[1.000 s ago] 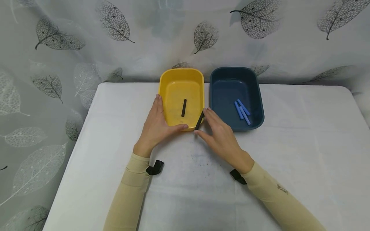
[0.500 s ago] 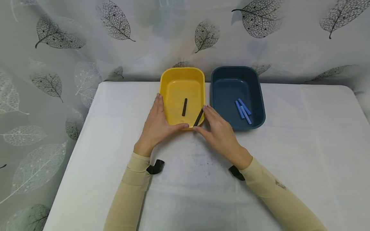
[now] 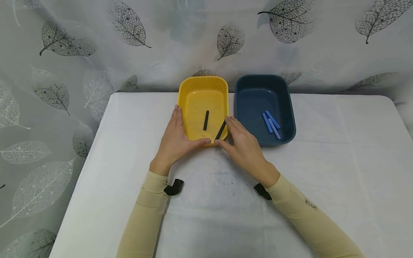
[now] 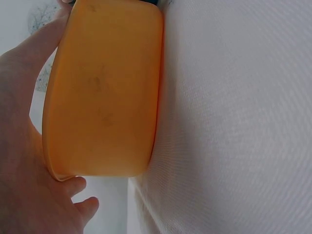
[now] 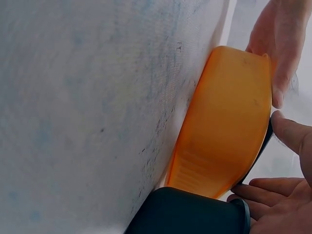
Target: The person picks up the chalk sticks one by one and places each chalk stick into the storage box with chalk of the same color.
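My left hand [image 3: 174, 141] holds the near left corner of the yellow tray [image 3: 202, 80], fingers along its left wall and thumb over the front rim. Above the near right corner, my right hand [image 3: 246, 150] pinches a slim black stick, like chalk or a crayon [image 3: 220, 130], end to end between thumb and fingertips. A second black stick [image 3: 205, 120] lies inside the yellow tray. The right wrist view shows the held stick [image 5: 263, 145] beside the rim, with thumb at one end and fingers at the other; whether it touches the rim, I cannot tell.
Right of the yellow tray stands a dark blue tray [image 3: 253, 102] with several blue sticks [image 3: 271, 124]. A small gap separates the trays. The white cloth [image 3: 226, 182] has dark specks and bluish smudges. A leaf-patterned curtain [image 3: 180, 43] hangs behind the table edge.
My right hand has moved slightly left, carrying the held black stick inward over the yellow tray's near right corner. The left hand and both trays stay in place.
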Available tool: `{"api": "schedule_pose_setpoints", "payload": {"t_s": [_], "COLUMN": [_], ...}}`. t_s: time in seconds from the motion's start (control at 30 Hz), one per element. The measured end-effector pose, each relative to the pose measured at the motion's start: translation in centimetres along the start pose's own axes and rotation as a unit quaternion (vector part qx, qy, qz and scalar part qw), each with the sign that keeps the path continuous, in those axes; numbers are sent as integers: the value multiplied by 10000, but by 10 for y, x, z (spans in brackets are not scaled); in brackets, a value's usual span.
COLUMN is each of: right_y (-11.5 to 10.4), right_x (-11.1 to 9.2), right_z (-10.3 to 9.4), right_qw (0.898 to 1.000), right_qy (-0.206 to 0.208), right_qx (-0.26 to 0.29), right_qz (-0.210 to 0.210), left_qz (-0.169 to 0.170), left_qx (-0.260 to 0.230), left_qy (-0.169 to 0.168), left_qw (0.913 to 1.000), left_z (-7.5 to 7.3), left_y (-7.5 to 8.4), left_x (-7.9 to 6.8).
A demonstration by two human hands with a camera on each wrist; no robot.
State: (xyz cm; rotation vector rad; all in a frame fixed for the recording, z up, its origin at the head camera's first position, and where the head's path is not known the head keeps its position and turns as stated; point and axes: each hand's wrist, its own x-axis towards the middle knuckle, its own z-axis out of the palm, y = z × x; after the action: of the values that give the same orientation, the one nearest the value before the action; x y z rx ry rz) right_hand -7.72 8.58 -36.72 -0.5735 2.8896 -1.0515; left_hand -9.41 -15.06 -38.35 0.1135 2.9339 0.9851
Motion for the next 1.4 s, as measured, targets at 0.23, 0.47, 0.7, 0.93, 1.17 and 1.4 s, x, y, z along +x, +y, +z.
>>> {"api": "schedule_pose_setpoints", "payload": {"t_s": [0.23,0.47,0.7,0.93,1.17,1.4], "right_y": [0,0,1,1,-1,1], "right_x": [1,1,0,1,2,1], "right_z": [0,1,0,1,1,-1], "right_qw": [10000,9999,9999,9998,9997,9995], "right_qy": [-3,-8,-45,-72,-149,-236], "right_qx": [-60,-130,-150,-187,-209,-215], "right_qz": [31,-15,0,-27,-30,81], "left_qz": [18,-20,43,120,101,153], "left_qx": [-6,14,25,-62,-13,28], "left_qy": [2,-30,-17,110,177,147], "left_qw": [10000,10000,10000,9998,9998,9998], "left_z": [1,0,1,0,-1,1], "left_y": [0,1,2,2,0,1], "left_x": [0,0,0,-1,-2,0]}}
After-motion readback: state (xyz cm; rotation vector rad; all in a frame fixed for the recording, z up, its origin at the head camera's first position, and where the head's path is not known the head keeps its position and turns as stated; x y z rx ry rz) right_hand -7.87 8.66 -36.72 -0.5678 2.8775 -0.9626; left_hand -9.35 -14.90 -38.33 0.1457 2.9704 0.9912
